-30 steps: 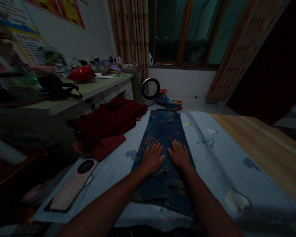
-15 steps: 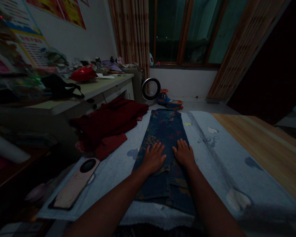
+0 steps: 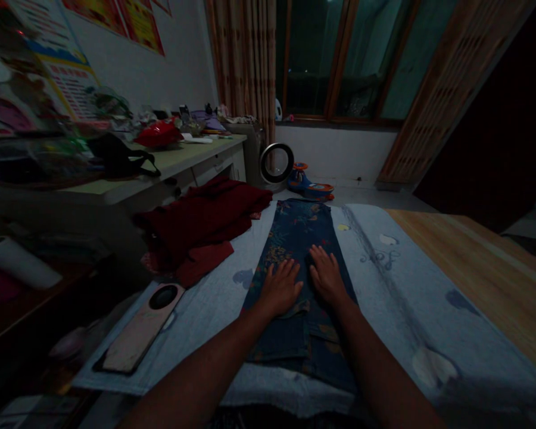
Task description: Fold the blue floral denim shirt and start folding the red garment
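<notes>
Two flat, spread palms, the left hand point(image 3: 280, 288) and right hand point(image 3: 326, 276), are best pressed evenly outward along the floral jeans point(image 3: 300, 235) laid on the pale blue blanket point(image 3: 393, 280).

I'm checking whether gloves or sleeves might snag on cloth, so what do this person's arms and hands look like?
Both forearms are bare as far as the picture shows, with no sleeve or cuff in view. The left hand and right hand wear no gloves. No ring, watch or bracelet shows, though the dim light could hide small ones.
</notes>
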The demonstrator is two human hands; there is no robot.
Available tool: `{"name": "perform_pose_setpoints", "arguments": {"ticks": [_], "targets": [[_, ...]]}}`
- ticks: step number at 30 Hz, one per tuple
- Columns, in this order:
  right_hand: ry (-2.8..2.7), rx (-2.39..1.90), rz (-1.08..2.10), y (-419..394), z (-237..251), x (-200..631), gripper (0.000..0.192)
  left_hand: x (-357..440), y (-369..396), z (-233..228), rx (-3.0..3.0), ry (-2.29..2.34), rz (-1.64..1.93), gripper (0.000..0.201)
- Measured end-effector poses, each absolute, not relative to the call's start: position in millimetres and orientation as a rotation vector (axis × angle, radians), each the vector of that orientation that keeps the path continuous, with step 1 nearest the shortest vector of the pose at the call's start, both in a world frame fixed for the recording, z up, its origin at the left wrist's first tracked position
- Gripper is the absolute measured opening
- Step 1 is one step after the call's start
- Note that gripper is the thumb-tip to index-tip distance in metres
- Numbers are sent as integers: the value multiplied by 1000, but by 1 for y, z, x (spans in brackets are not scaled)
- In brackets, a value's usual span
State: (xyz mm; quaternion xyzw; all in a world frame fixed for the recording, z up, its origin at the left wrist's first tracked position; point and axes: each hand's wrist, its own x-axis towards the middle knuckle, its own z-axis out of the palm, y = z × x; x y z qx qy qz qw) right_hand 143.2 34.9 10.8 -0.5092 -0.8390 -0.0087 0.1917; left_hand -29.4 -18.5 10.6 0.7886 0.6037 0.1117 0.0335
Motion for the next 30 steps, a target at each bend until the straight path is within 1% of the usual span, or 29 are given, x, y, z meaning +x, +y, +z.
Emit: {"name": "perform_pose_setpoints", "arguments": {"ticks": [3, 7, 13, 25, 28, 30], "targets": [[-2485, -1352, 115, 32, 6, 138, 52, -30, -18, 8, 2429, 1844, 350, 57], [-2568, -1474, 202, 32, 4, 136, 55, -31, -17, 7, 2439, 1836, 340, 57], [-2511, -1741, 181, 35, 11, 137, 60, -30, -19, 12, 2416, 1848, 314, 57], [-2248, -2122, 114, 39, 9, 162, 58, -31, -20, 12, 2424, 1844, 341, 57], [-2149, -2143, 56, 37, 13, 165, 55, -31, -19, 12, 2426, 1844, 336, 58], [-2125, -2037, -4, 36, 16, 163, 54, -31, -19, 12, 2423, 1842, 325, 57]]}}
